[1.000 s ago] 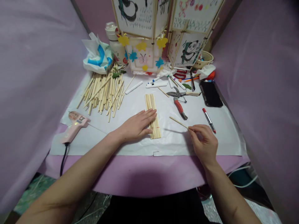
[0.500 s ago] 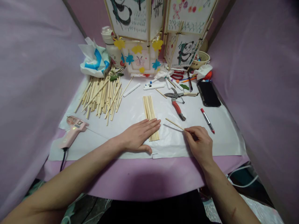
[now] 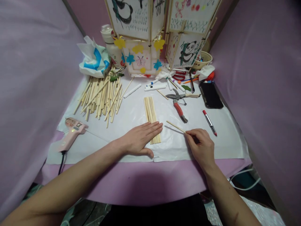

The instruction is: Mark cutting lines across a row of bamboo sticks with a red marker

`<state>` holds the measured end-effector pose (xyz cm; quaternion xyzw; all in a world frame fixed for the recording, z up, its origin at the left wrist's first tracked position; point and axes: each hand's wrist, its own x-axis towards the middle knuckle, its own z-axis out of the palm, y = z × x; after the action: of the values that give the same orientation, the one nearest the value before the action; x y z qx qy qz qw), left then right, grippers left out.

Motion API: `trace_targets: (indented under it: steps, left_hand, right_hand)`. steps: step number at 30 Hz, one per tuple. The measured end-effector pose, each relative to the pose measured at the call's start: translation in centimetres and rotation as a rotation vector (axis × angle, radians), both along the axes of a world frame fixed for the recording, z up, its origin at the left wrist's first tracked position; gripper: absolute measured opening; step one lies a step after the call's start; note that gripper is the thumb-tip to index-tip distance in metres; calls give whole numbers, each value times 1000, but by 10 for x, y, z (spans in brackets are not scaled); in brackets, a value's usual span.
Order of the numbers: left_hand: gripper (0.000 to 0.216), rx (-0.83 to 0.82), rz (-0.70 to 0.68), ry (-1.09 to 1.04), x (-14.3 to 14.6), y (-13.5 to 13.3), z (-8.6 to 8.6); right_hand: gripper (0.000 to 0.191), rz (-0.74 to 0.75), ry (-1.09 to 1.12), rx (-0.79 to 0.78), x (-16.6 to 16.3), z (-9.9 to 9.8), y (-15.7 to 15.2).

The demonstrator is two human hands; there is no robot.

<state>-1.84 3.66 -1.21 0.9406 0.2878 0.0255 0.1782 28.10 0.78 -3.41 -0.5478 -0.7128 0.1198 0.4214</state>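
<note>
My left hand lies flat, fingers stretched out, across a row of pale wooden sticks laid side by side on the white paper. The fingers cover the middle of the row; its upper and lower ends show. To the right, my right hand pinches one end of a single wooden stick between thumb and fingers. That stick points up and left toward the row, apart from it, with its shadow just below.
Loose sticks are heaped at the left, above a pink glue gun. Red-handled pruning shears, a red-capped pen and a phone lie at the right. Paper lanterns with panda drawings stand behind several markers.
Both hands hold nearly the same pose. The whole view has shifted very slightly; nothing has been picked up or let go.
</note>
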Motion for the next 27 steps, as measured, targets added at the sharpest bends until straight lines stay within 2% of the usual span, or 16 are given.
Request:
trace_targets:
  steps: [11, 16, 18, 21, 24, 27]
  left_hand:
    - [106, 11, 4, -46, -1, 0, -2]
    - [106, 20, 24, -9, -3, 0, -3]
    - [106, 27, 25, -3, -3, 0, -3]
    - [104, 31, 26, -13, -3, 0, -2]
    - [104, 23, 28, -13, -2, -1, -3]
    - [104, 14, 32, -16, -2, -1, -4]
  right_hand:
    - [11, 36, -83, -12, -4, -2, 9]
    - [9, 55, -176, -49, -6, 6, 14]
    - [11, -3, -182, -24, 5, 12, 19]
    - [18, -193, -260, 0, 38, 17, 33]
    - [25, -335, -398, -85, 75, 10, 49]
    - [27, -364, -459, -249, 97, 0, 59]
